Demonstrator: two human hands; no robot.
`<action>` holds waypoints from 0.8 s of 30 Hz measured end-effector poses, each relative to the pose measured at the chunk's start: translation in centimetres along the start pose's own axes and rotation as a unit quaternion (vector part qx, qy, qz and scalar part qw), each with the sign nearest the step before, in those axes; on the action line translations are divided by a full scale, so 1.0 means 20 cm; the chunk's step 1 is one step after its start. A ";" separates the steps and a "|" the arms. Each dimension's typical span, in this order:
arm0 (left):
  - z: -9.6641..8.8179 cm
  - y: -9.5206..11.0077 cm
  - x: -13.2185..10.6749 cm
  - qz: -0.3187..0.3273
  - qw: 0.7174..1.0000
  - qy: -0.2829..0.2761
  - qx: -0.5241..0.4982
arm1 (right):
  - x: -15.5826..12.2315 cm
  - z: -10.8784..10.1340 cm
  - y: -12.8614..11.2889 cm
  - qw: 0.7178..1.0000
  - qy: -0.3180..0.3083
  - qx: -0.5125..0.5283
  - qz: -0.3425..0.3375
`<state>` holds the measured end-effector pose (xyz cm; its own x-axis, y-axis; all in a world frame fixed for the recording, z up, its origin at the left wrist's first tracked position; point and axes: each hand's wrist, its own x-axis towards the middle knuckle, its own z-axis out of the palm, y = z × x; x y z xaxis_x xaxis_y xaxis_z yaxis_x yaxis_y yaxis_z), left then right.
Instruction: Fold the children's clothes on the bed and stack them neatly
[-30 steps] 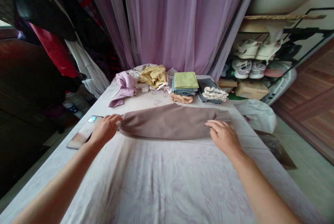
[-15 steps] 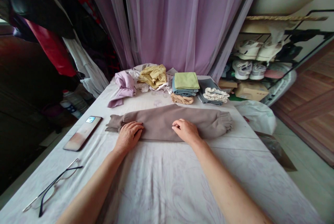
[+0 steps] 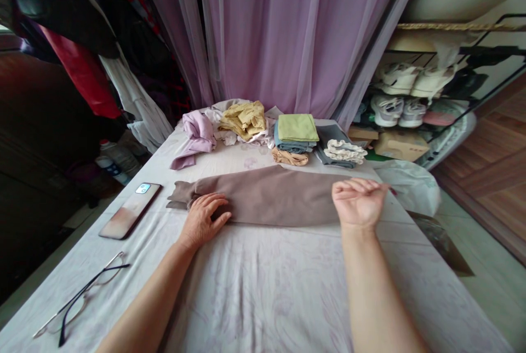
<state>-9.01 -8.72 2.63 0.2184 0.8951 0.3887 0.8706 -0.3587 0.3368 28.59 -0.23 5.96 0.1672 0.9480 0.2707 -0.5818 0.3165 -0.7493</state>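
Observation:
A grey-brown garment (image 3: 283, 197) lies folded into a long flat strip across the table, with ruffled edges at its left end. My left hand (image 3: 205, 216) rests flat near that end, fingers stretched out and thumb apart, pressing on the cloth. At the opposite end is my right hand (image 3: 358, 202), turned palm up with its fingers curled in. It covers the garment's gathered right end, and I cannot make out whether cloth is in the fingers.
Behind the garment are a heap of clothes with a yellow piece (image 3: 244, 118), a lilac cloth (image 3: 197, 134), a folded green cloth (image 3: 296, 127) on a stack, and a white scrunched piece (image 3: 344, 151). A phone (image 3: 130, 210) and glasses (image 3: 82, 292) lie at left. A shoe rack (image 3: 435, 51) stands right.
My right hand has moved right from the garment's middle to its right end, turning palm up. The left hand stays in place, its thumb now spread further.

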 end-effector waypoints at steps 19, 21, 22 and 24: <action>-0.01 0.02 -0.01 0.101 0.994 0.027 0.019 | -0.30 -0.03 0.08 0.749 -0.270 -0.604 -0.044; -0.01 0.02 -0.01 0.101 0.994 0.027 0.020 | -0.30 -0.03 0.08 0.757 -0.268 -0.594 -0.052; -0.01 0.02 -0.02 0.100 0.994 0.025 0.019 | -0.31 -0.03 0.07 0.761 -0.272 -0.586 -0.053; -0.02 0.01 -0.03 0.103 0.994 0.013 0.016 | -0.31 -0.03 0.06 0.758 -0.284 -0.585 -0.053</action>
<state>-9.03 -9.36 2.77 0.3819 0.7964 0.4689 0.8228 -0.5240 0.2199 27.30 -5.71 2.98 -0.3998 0.8533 0.3348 0.5702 0.5175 -0.6380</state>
